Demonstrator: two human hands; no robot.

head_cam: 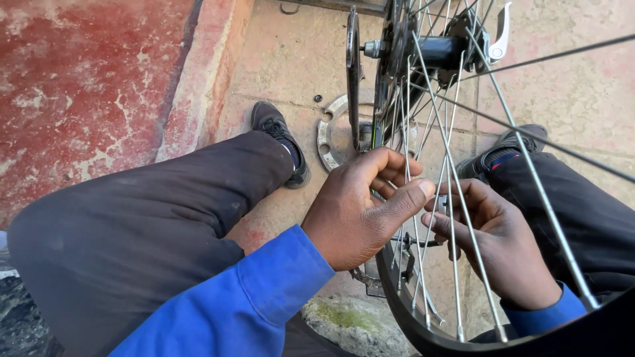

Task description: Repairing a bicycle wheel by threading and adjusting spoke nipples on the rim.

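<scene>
**Both hands at the spokes of a bicycle wheel**

The bicycle wheel (423, 198) stands on edge in the right half of the frame, between the person's knees, its plane running from the lower edge up toward the top. Its hub (440, 51) sits at the upper centre with the axle lying roughly left to right, and the thin steel spokes (456, 192) fan down from it to the black rim (397, 291) at the lower right. Most of the rim is cut off by the bottom and right edges of the frame.

The left hand (360, 211) comes in from the lower left on a blue sleeve (245, 304), fingers curled, thumb stretched right until it meets the spokes at mid-frame. The right hand (493, 244) lies behind the spokes, palm turned up and left, fingers bent toward the thumb of the other hand. Something small and pale sits where the fingertips meet, but it is too small to make out, and whether either hand pinches a spoke or only touches it cannot be told.

A black shoe (281, 142) rests on the stained concrete floor (284, 59) left of the wheel, beside a grey toothed metal ring (329, 135) partly hidden behind the wheel. A second shoe (506, 149) shows through the spokes at the right. Dark trousers (145, 225) fill the lower left.
</scene>
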